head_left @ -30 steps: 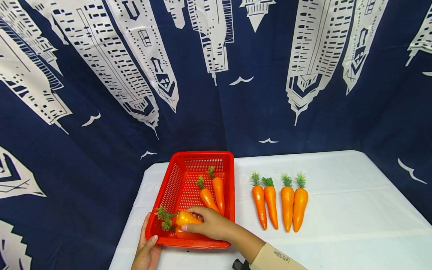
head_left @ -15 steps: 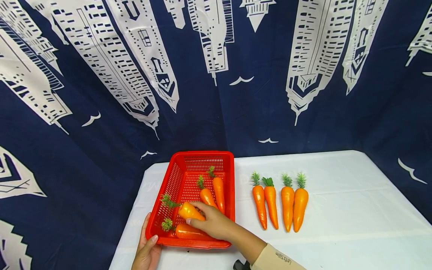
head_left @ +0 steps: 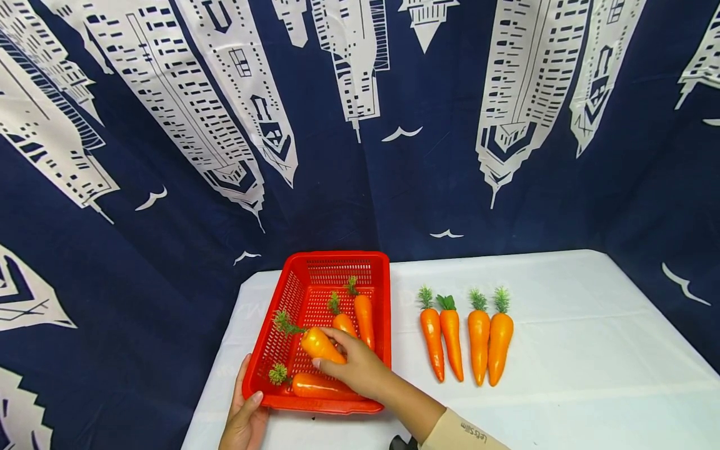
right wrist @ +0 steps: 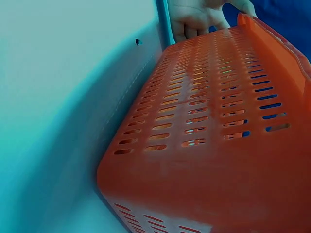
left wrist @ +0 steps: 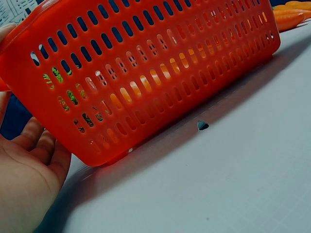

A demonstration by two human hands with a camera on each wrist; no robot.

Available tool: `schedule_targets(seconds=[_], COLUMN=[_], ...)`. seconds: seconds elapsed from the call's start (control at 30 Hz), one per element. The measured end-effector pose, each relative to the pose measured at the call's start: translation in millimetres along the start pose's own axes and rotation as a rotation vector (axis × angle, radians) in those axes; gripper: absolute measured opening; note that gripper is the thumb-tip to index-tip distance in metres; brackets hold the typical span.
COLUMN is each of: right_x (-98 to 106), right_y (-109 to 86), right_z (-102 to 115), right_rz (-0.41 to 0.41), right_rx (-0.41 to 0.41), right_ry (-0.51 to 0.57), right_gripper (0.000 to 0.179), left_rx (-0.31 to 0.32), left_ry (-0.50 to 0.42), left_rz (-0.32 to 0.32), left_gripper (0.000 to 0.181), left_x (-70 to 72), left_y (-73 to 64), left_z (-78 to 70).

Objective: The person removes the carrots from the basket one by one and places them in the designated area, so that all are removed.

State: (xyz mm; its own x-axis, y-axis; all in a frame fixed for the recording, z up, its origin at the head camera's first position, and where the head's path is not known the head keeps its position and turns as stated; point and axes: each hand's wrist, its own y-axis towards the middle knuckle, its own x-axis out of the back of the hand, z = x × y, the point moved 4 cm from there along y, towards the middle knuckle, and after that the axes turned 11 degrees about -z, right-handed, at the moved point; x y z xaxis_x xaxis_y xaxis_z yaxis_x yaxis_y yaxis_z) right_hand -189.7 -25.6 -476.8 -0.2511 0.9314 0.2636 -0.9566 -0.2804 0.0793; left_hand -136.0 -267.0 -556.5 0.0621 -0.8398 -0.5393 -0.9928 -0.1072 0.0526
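A red perforated plastic basket point(head_left: 384, 312) stands on the table. My left hand point(head_left: 247, 415) holds its near left corner, thumb over the rim and fingers behind; the left wrist view shows these fingers point(left wrist: 43, 145) against the outer wall. Inside the basket, my right hand point(head_left: 357, 362) grips an orange toy carrot point(head_left: 319, 345) by its thick body, its green top pointing up and left. Another carrot point(head_left: 320, 386) lies crosswise along the near wall below it. Two more carrots, one partly behind my hand point(head_left: 344, 324) and one farther right point(head_left: 364, 315), lie with tops toward the back.
Several carrots point(head_left: 479, 344) lie in a row on the white table point(head_left: 579, 325), right of the basket. A small dark bit point(left wrist: 202, 125) lies on the cloth before the basket. A navy curtain point(head_left: 416, 187) with white buildings hangs behind. A black object point(head_left: 400, 442) shows beneath the right sleeve.
My right hand has lifted the carrot away from the one along the near wall, moving it toward the back and slightly right. My left hand and the basket have stayed put.
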Motion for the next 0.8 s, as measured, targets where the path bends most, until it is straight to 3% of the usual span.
schedule_targets(seconds=[0.47, 0.8], right_x=[9.3, 15.4], right_y=[-3.2, -3.4], right_z=[2.8, 3.3], right_rz=[-0.136, -0.19], right_rx=[0.014, 0.001], right_ry=[0.115, 0.22], right_gripper=[0.063, 0.058], left_rx=[0.014, 0.005], left_ry=[0.018, 0.011], left_rz=[-0.011, -0.001], left_gripper=[0.08, 0.079], left_x=[-1.6, -0.8], left_y=[-1.1, -0.7], left_z=[-0.7, -0.3])
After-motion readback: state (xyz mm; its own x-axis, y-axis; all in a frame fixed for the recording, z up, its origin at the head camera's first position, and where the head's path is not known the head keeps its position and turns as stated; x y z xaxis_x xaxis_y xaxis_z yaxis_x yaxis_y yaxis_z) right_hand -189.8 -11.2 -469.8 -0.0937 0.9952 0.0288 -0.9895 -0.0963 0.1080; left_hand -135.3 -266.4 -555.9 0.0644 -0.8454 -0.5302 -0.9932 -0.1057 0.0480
